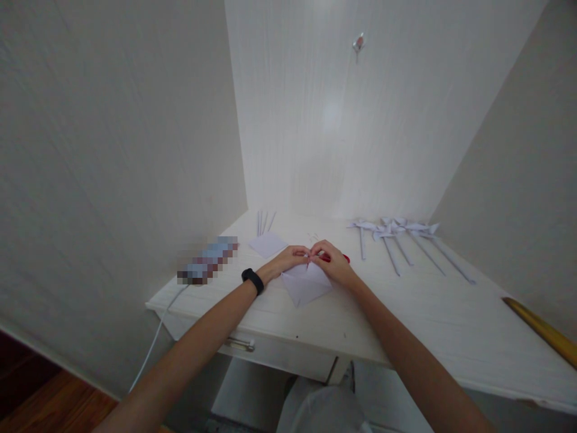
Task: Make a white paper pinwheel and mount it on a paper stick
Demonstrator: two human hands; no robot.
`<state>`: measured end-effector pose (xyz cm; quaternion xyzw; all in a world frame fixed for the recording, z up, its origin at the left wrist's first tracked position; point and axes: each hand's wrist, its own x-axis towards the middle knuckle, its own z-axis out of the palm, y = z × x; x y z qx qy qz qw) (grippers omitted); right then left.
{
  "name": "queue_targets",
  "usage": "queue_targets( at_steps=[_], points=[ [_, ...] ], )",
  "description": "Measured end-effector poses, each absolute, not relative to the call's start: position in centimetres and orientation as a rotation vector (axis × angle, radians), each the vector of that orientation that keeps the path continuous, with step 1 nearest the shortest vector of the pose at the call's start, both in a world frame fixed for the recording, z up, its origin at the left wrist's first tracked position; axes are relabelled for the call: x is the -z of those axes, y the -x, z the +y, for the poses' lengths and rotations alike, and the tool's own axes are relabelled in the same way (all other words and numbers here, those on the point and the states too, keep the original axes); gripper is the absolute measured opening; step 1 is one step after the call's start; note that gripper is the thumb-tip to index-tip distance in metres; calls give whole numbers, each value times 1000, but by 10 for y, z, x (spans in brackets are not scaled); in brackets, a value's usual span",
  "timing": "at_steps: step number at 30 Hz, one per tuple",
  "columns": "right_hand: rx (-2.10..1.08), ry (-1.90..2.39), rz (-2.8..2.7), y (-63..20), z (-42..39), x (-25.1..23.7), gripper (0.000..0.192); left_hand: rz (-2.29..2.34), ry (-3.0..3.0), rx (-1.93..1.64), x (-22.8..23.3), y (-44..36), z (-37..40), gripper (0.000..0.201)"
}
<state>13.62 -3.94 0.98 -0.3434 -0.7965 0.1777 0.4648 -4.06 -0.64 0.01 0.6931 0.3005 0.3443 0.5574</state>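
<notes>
Left hand (288,260) and right hand (331,263) pinched on folded paper (305,284) at mid-bench (433,313); risk of tearing or unfolding under uneven finger pressure, near red scissors (336,258).

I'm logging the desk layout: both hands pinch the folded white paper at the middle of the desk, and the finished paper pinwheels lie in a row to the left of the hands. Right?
Not quite. The head view shows the paper pinwheels lying in a row to the right of the hands, not the left. The rest holds: left hand and right hand both pinch the folded white paper at mid-desk.
</notes>
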Motion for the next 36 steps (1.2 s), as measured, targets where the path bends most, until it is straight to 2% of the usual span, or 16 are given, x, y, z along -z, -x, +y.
queue_targets(
  at_steps=[27,36],
  points=[
    [-547,922,-1881,-134,-38,-8,11,683,-1658,-836,-10,44,-18,25],
    [-480,936,-1907,-136,-36,-6,15,731,-1626,-849,-14,43,-23,28]
  ],
)
